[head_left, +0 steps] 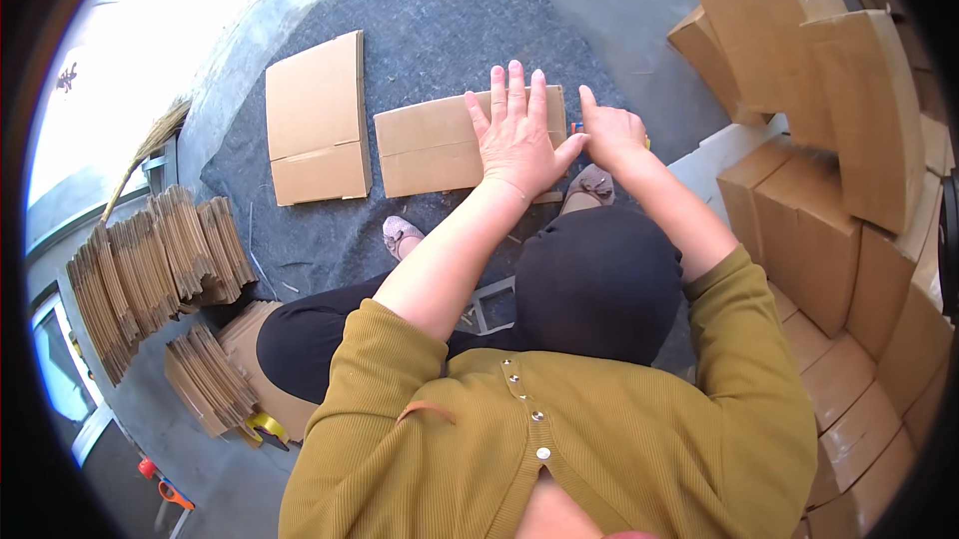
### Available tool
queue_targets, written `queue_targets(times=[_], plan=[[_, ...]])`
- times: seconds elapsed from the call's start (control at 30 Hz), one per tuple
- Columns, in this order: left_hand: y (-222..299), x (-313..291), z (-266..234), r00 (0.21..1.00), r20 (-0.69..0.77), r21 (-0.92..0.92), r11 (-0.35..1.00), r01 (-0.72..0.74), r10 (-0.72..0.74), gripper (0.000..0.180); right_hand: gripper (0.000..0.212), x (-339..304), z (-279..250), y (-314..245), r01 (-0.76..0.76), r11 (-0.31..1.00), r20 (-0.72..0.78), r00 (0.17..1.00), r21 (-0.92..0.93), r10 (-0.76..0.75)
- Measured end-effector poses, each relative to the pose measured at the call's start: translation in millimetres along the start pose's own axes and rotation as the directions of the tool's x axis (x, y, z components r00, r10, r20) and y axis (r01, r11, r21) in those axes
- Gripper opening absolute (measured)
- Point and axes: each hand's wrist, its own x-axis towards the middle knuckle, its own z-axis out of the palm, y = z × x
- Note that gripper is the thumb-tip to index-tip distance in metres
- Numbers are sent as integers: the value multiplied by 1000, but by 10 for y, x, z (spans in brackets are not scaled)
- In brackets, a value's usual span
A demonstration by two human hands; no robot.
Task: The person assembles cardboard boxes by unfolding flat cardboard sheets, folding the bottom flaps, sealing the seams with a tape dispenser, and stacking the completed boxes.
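Observation:
My left hand (pixel 514 134) lies flat on a folded cardboard box (pixel 425 147) with its fingers spread. At the right end of that box is my right hand (pixel 611 131), its index finger stretched forward and the other fingers curled. It grips a small tool, mostly hidden, with bits of blue and yellow (pixel 576 127) showing by the fingers; its kind cannot be made out. The tip of my left thumb comes close to the right hand. To the left lies a second flattened cardboard box (pixel 315 114), apart from both hands.
Both flat boxes rest on a dark mat (pixel 420 24). Bundles of flattened cartons (pixel 160 264) stand at left, with a yellow tape dispenser (pixel 268 426) nearby. Orange-handled scissors (pixel 175 495) lie at lower left. Closed boxes (pixel 799 224) are piled high at right. A straw broom (pixel 155 139) leans at far left.

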Motion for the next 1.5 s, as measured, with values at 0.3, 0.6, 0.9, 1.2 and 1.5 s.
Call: queue_targets(times=[0.3, 0.6, 0.9, 1.2, 1.5], plan=[[154, 262, 244, 976, 140, 16, 986, 166, -166, 71, 69, 168, 33, 315, 182, 983, -71, 981, -3, -182], [180, 280, 355, 990, 76, 5, 993, 121, -121, 54, 70, -16, 28, 21, 200, 978, -122, 974, 52, -192], [-79, -244, 149, 966, -143, -136, 963, -233, 213, 61, 28, -391, -47, 214, 69, 997, -295, 954, 25, -59], [-257, -520, 109, 972, 154, -84, 983, -166, 177, 79, 67, -314, -184, -250, 39, 996, -93, 995, 85, -31], [-1611, -941, -120, 812, -109, -9, 817, 576, -574, 77, 38, -511, -354, -354, 183, 969, -39, 981, -167, -192]])
